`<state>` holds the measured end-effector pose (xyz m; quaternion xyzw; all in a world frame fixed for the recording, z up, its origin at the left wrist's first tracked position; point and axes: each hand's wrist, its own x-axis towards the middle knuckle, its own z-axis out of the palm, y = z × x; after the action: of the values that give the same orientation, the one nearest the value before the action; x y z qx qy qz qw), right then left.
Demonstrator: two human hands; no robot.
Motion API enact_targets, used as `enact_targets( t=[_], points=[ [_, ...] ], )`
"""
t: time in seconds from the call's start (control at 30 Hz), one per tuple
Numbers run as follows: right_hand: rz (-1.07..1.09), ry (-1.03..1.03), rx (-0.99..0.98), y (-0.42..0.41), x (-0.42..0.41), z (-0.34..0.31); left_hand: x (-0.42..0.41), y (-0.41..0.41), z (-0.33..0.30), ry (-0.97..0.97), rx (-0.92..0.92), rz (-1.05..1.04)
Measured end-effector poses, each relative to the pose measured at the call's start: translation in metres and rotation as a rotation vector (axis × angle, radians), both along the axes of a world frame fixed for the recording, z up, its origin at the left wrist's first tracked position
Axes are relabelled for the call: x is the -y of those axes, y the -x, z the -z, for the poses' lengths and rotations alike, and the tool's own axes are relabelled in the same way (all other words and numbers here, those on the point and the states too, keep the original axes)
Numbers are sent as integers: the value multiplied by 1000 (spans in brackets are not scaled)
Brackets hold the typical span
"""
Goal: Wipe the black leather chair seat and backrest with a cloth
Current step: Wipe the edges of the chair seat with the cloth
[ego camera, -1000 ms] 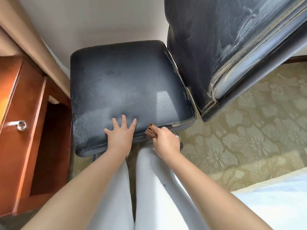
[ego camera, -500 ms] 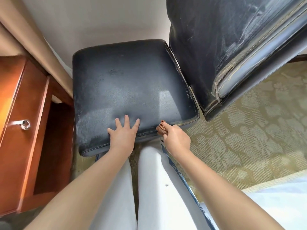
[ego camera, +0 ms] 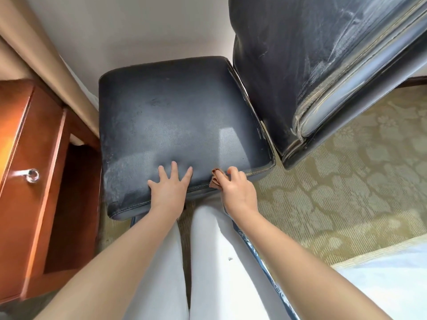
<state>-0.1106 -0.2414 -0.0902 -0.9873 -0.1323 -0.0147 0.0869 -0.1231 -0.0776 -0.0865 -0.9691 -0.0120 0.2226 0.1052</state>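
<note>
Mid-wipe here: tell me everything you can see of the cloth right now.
The cloth is a small brown rag, bunched and mostly hidden inside the right hand, which grips it; only a crumpled end pokes out on the thumb side. It sits against the near edge of the seat, at the front seam, right of the left hand that presses flat on the leather. Its full size and weave cannot be told.

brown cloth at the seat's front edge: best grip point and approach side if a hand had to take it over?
Probably the bunched folds of the brown cloth poking out left of the right hand, which grips the rest. Come from the front, between the right hand and the left hand; the seat blocks access from behind.
</note>
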Motion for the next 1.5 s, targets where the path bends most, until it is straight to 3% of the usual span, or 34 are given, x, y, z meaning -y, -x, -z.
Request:
enact_targets(
  t=[0.1,0.23,0.37,0.53,0.67,0.77,1.13,1.27,1.4,1.5],
  points=[
    [-107,76,-17,9,8,6,1,0,1,12,4,-3],
    [66,-53,58,5,22,11,1,7,5,26,39,22],
    [77,-43,204,-1,17,4,4,9,7,14,43,30],
    [19,-95,-111,0,6,8,7,5,1,17,-2,14],
    [-52,-67,-209,-2,14,5,8,4,-1,31,2,24],
    [20,-154,-256,1,16,3,13,2,-4,63,-5,3],
    [285,-111,-188,-2,3,2,21,1,0,156,-2,-114],
    [148,-123,-178,6,-4,6,24,1,1,148,6,-119],
    [293,-91,-205,1,17,5,22,-1,1,139,-11,-98],
    [179,-63,-249,8,14,7,22,-1,2,118,-4,-92]
  ],
)
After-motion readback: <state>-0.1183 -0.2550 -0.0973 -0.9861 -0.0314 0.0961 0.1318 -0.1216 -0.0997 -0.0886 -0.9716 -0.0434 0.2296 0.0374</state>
